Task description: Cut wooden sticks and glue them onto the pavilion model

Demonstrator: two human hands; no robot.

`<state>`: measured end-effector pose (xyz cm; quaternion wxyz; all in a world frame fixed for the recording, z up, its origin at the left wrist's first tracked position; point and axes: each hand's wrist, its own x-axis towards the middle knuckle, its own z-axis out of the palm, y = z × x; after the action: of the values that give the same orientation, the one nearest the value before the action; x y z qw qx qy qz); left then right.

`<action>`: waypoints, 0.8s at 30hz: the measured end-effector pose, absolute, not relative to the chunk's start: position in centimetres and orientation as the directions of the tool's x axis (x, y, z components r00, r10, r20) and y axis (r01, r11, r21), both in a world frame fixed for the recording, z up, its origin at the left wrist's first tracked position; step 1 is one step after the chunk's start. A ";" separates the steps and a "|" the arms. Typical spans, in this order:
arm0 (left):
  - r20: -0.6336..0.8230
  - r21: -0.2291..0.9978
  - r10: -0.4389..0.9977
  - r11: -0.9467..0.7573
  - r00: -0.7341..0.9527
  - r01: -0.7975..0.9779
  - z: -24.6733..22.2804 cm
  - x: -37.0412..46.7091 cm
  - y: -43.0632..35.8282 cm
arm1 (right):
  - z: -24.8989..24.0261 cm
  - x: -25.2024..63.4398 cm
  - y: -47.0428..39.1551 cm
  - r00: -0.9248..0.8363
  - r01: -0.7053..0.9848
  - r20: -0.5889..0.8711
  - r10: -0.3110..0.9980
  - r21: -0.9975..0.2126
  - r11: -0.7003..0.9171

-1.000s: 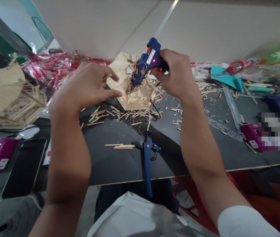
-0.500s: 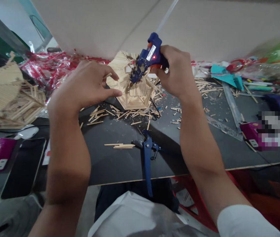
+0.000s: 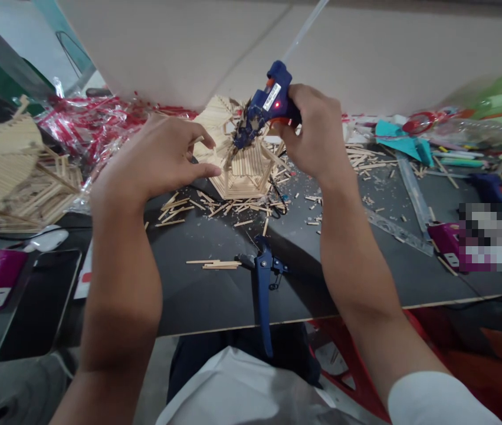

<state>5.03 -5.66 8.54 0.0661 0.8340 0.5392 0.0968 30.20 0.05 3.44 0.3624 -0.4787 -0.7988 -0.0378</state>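
Note:
My right hand is closed round a blue hot glue gun, its red light lit and a clear glue stick rising from its back. The gun's nozzle points down at a model made of thin wooden sticks, with a many-sided base and slatted panels. At the model's left side is my left hand. Its thumb and forefinger seem to pinch a short wooden stick upright between their tips. The exact contact of nozzle and wood is hard to make out.
Blue cutters overhang the table's front edge, beside several loose sticks. Offcuts lie round the model. A second stick model and a phone are at left. Clear rulers lie right; red-and-clear plastic wrap lies behind.
Both hands keep almost the same place, the glue gun still at the model. The whole view has shifted slightly.

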 end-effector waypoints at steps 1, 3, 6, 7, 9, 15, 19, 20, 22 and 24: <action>0.095 0.214 0.910 -0.415 0.404 0.884 8.5 5.0 -5.7 | 3.5 30.2 0.0 -0.284 0.793 0.616 0.734 -0.279 0.541; 0.099 0.205 0.906 -0.424 0.413 0.882 8.5 5.1 -5.7 | 3.5 30.2 -0.2 -0.292 0.802 0.614 0.733 -0.261 0.538; 0.097 0.186 0.901 -0.434 0.423 0.882 8.3 5.2 -5.6 | 3.6 30.2 -0.3 -0.292 0.831 0.618 0.730 -0.214 0.513; 0.101 0.182 0.900 -0.435 0.423 0.882 8.3 5.3 -5.6 | 3.6 30.2 -0.3 -0.292 0.840 0.621 0.727 -0.198 0.506; 0.101 0.181 0.899 -0.437 0.425 0.881 8.2 5.4 -5.5 | 3.5 30.3 -0.2 -0.287 0.850 0.636 0.716 -0.176 0.497; 0.088 0.199 0.897 -0.442 0.433 0.875 8.3 5.7 -5.6 | 3.3 30.4 0.4 -0.287 0.828 0.677 0.678 -0.181 0.531; 0.102 0.192 0.902 -0.431 0.419 0.882 8.2 5.7 -5.6 | 3.2 30.3 0.5 -0.282 0.797 0.678 0.678 -0.228 0.559; 0.107 0.189 0.899 -0.437 0.424 0.879 8.2 5.7 -5.6 | 3.1 30.2 0.6 -0.283 0.795 0.677 0.679 -0.231 0.561; 0.119 0.189 0.890 -0.456 0.440 0.870 8.1 5.6 -5.6 | 3.1 30.1 0.6 -0.283 0.799 0.676 0.681 -0.227 0.557; 0.121 0.193 0.884 -0.468 0.452 0.863 8.1 5.7 -5.6 | 3.1 30.0 0.6 -0.276 0.814 0.678 0.681 -0.213 0.541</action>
<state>5.69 -5.62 8.10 0.0516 0.8505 0.5134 0.1024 30.05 0.64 3.12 0.3748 -0.4708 -0.7938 -0.0881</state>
